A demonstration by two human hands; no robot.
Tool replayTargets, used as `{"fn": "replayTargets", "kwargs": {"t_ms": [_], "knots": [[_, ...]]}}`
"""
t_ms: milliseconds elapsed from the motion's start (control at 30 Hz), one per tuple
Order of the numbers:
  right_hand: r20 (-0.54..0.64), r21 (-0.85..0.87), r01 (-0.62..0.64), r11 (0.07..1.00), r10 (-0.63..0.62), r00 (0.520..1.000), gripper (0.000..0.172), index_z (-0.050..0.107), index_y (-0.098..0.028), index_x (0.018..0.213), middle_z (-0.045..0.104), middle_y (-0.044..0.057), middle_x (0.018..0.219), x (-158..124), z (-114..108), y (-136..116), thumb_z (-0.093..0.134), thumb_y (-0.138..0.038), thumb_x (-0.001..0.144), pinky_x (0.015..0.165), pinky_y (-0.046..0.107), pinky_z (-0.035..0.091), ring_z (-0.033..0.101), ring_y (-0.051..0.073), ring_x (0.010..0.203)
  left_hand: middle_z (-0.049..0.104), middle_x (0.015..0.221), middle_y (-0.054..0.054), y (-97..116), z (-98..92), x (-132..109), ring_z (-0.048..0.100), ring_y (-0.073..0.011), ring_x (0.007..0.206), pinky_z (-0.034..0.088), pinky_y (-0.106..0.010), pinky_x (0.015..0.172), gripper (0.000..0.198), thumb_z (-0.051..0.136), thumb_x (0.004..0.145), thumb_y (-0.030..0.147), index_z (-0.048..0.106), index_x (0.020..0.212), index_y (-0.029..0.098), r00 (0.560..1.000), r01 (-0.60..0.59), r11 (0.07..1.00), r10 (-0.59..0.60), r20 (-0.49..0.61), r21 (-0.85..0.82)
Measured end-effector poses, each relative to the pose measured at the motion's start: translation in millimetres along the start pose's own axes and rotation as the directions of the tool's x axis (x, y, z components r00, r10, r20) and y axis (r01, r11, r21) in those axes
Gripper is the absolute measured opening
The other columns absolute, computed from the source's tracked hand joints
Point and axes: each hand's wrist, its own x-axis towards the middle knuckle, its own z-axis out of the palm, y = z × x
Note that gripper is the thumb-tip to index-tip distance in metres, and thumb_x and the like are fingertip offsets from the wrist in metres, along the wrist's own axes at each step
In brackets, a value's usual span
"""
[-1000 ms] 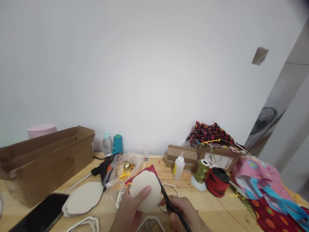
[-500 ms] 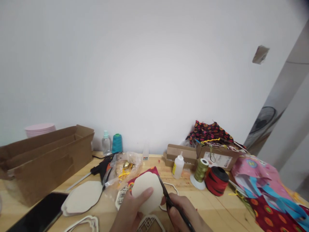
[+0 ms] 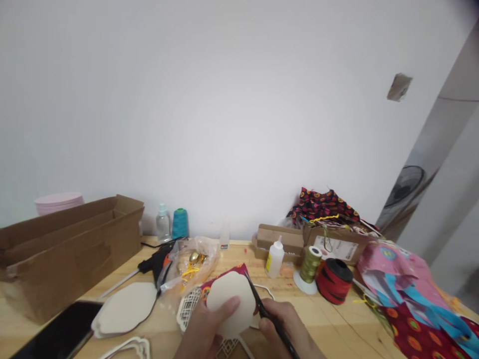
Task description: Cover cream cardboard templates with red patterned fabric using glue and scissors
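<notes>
My left hand (image 3: 215,324) grips a cream scalloped panel (image 3: 230,294), thumb flat on its face and the other fingers behind. Red patterned fabric (image 3: 239,269) shows behind the panel's upper and left edges. Dark scissors (image 3: 262,304) are in my right hand (image 3: 282,326), blades pointing up along the panel's right edge at the fabric. Whether the blades are parted is hard to tell. Under and beside my left hand lie cream lattice frames (image 3: 187,308), partly covered. At the left rests a stack of similar cream panels (image 3: 125,309).
A long cardboard box (image 3: 75,249) and a black phone (image 3: 56,329) occupy the left. Behind my hands are a glue gun (image 3: 155,267) and a plastic bag (image 3: 196,259). A white bottle (image 3: 275,258), green thread spool (image 3: 310,264), red spool (image 3: 334,281) and fabrics (image 3: 396,269) stand right.
The whole view has shifted slightly. The panel and fabric have tilted a little and sit slightly lower, with the scissors still along the right edge. Both hands keep their holds.
</notes>
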Motion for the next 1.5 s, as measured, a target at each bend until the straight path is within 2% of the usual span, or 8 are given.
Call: {"fn": "replayTargets", "kwargs": {"t_ms": [200, 467, 800, 933, 1167, 1233, 1400, 1500], "knots": [[-0.018, -0.008, -0.054, 0.999, 0.054, 0.998, 0.055, 0.06, -0.015, 0.086, 0.036, -0.003, 0.054, -1.7, 0.2, 13.3, 0.041, -0.065, 0.072, 0.043, 0.02, 0.032, 0.035, 0.01, 0.045, 0.07, 0.067, -0.009, 2.9, 1.6, -2.5, 0.064, -0.026, 0.065, 0.049, -0.033, 0.058, 0.039, 0.076, 0.046, 0.027, 0.064, 0.081, 0.013, 1.0, -0.007, 1.0, 0.007, -0.011, -0.003], [0.045, 0.023, 0.007, 1.0, -0.008, 0.999, 0.05, 0.057, -0.013, 0.07, 0.027, -0.006, 0.048, 3.5, -5.5, -3.2, 0.04, -0.059, 0.077, 0.038, 0.021, 0.016, 0.023, 0.007, 0.042, 0.069, 0.064, -0.01, 2.4, -1.2, -0.7, 0.064, -0.026, 0.063, 0.049, -0.033, 0.056, 0.038, 0.076, 0.048, 0.024, 0.063, 0.08, 0.011, 1.0, -0.004, 1.0, 0.004, 0.023, -0.009], [0.064, -0.011, -0.026, 1.0, 0.027, 0.998, 0.05, 0.059, -0.011, 0.071, 0.026, -0.006, 0.048, 3.5, -11.3, -10.1, 0.04, -0.058, 0.077, 0.039, 0.021, 0.015, 0.023, 0.007, 0.043, 0.07, 0.072, -0.011, 0.8, -6.4, 1.8, 0.063, -0.0272, 0.066, 0.049, -0.034, 0.055, 0.047, 0.075, 0.05, 0.023, 0.059, 0.092, 0.011, 0.999, -0.008, 1.0, 0.009, 0.042, -0.007], [0.07, 0.017, -0.028, 0.999, 0.027, 0.997, 0.049, 0.058, -0.012, 0.068, 0.026, -0.006, 0.047, 3.7, -9.7, -9.5, 0.042, -0.058, 0.076, 0.039, 0.021, 0.014, 0.021, 0.006, 0.043, 0.07, 0.07, -0.011, 3.4, -6.9, 2.4, 0.064, -0.027, 0.064, 0.049, -0.033, 0.055, 0.044, 0.075, 0.049, 0.023, 0.06, 0.089, 0.009, 1.0, 0.021, 1.0, -0.021, 0.019, 0.014], [0.048, 0.105, -0.035, 0.994, 0.03, 0.998, 0.048, 0.055, -0.012, 0.065, 0.026, -0.007, 0.047, 6.5, -5.1, -5.2, 0.043, -0.057, 0.076, 0.039, 0.02, 0.013, 0.02, 0.006, 0.043, 0.071, 0.074, -0.011, 6.3, -7.1, 3.1, 0.065, -0.0243, 0.068, 0.049, -0.029, 0.057, 0.048, 0.077, 0.047, 0.025, 0.061, 0.089, 0.011, 0.994, 0.091, 0.996, -0.092, 0.064, 0.01], [0.05, 0.097, -0.035, 0.995, 0.03, 0.998, 0.048, 0.055, -0.012, 0.066, 0.026, -0.007, 0.047, 6.7, -4.7, -5.6, 0.043, -0.057, 0.076, 0.039, 0.02, 0.013, 0.02, 0.006, 0.043, 0.071, 0.073, -0.01, 5.4, -6.9, 3.2, 0.065, -0.0239, 0.068, 0.049, -0.029, 0.057, 0.048, 0.077, 0.048, 0.027, 0.06, 0.09, 0.011, 0.995, 0.075, 0.997, -0.076, 0.071, 0.011], [0.074, 0.068, -0.011, 0.998, 0.006, 0.997, 0.045, 0.057, -0.012, 0.069, 0.025, -0.006, 0.048, 3.9, -8.9, -11.3, 0.043, -0.053, 0.078, 0.039, 0.021, 0.014, 0.02, 0.006, 0.043, 0.07, 0.066, -0.009, 6.9, -8.7, 5.2, 0.064, -0.0247, 0.06, 0.049, -0.033, 0.053, 0.045, 0.076, 0.048, 0.029, 0.06, 0.086, 0.011, 1.0, 0.021, 0.992, -0.018, -0.025, 0.126], [0.088, 0.033, -0.007, 0.999, 0.004, 0.996, 0.045, 0.058, -0.013, 0.072, 0.026, -0.006, 0.05, 0.9, -11.5, -11.8, 0.042, -0.055, 0.078, 0.04, 0.021, 0.017, 0.022, 0.007, 0.044, 0.069, 0.065, -0.009, 9.0, -11.2, 6.7, 0.063, -0.0242, 0.058, 0.049, -0.033, 0.052, 0.046, 0.077, 0.045, 0.03, 0.061, 0.083, 0.011, 1.0, -0.006, 0.987, 0.008, -0.014, 0.162]]}}
